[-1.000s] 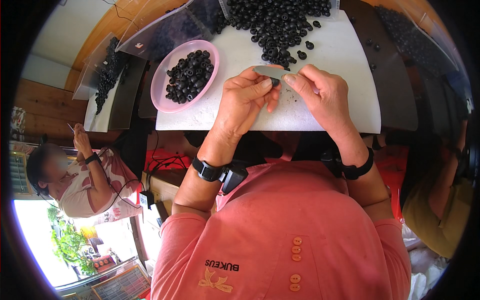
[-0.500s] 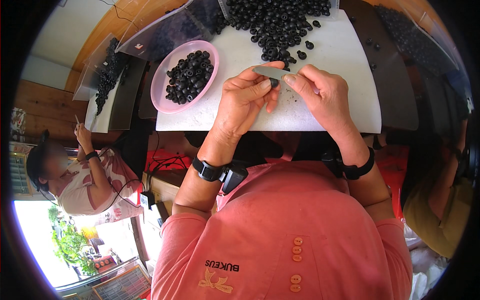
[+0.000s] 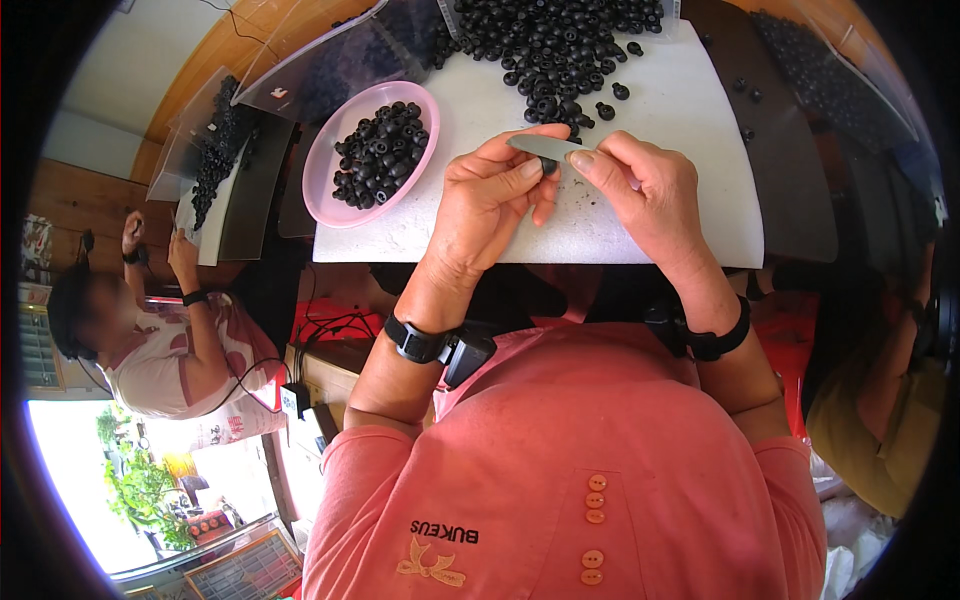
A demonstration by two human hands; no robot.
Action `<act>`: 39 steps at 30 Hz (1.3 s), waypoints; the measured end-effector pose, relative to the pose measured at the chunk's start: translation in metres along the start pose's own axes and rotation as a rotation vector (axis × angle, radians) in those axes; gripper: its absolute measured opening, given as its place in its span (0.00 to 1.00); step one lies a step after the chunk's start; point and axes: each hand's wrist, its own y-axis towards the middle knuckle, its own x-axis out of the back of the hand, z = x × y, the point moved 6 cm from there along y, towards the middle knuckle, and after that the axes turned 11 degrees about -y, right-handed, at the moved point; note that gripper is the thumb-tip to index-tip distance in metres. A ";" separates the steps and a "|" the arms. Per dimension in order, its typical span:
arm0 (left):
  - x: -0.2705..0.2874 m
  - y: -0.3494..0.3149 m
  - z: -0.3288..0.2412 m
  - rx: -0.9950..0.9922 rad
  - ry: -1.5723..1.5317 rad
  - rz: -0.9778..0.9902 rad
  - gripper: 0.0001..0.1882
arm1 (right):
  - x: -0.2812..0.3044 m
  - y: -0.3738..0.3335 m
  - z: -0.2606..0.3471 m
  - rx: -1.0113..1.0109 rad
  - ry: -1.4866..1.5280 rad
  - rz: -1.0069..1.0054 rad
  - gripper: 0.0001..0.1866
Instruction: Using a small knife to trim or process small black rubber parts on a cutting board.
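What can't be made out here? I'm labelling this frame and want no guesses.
- Small black piece, head view: mostly hidden by left hand fingers.
- Thin grey blade: its handle end is covered by right hand.
- Heap of small black round pieces: cut off by the top edge.

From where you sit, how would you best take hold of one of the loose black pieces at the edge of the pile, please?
Probably from above, pinching the rounded sides of a stray black piece between thumb and fingertip. It lies apart from the pile on the flat white board, so its sides are free, unlike those heaped in the pink bowl.
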 end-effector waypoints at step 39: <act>-0.001 -0.005 -0.004 -0.118 0.003 -0.046 0.16 | 0.001 -0.003 -0.003 -0.025 0.100 -0.046 0.22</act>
